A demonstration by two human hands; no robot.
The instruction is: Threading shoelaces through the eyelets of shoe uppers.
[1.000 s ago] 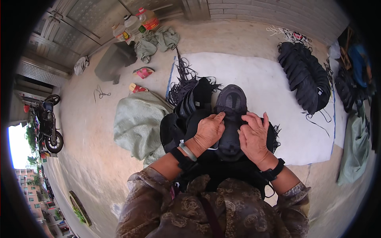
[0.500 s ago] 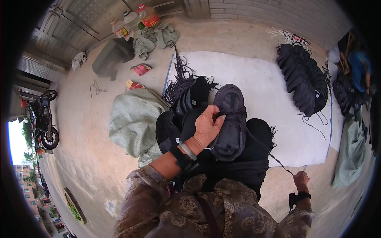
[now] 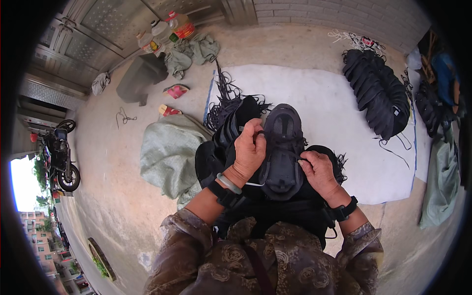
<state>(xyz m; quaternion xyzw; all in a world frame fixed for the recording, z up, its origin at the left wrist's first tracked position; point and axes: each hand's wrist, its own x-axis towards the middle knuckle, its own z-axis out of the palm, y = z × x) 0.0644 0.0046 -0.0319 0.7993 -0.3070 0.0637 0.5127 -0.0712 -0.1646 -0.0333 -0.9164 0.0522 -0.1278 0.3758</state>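
A dark grey shoe upper [image 3: 283,173] rests on my lap, its opening at the far end. A dark shoelace [image 3: 291,154] runs across its middle. At the upper's left edge, my left hand [image 3: 249,153] has thumb and fingers closed on a lace end. On the other side, my right hand [image 3: 322,173] pinches the lace close beside the upper. More black shoe uppers [image 3: 237,122] lie stacked just left of my left hand, with a tangle of dark laces [image 3: 220,110] beyond them.
A white sheet [image 3: 314,93] covers the floor ahead, with a long row of black uppers [image 3: 376,91] at its right. Pale green sacks lie at left [image 3: 169,152] and far right [image 3: 439,182]. Slippers [image 3: 176,91], plastic bottles [image 3: 181,25] and a motorcycle [image 3: 61,155] are farther off.
My right hand has come in from the far lower right, where it held the lace stretched out, to the upper's right side. My left hand has shifted slightly left, off the upper's middle.
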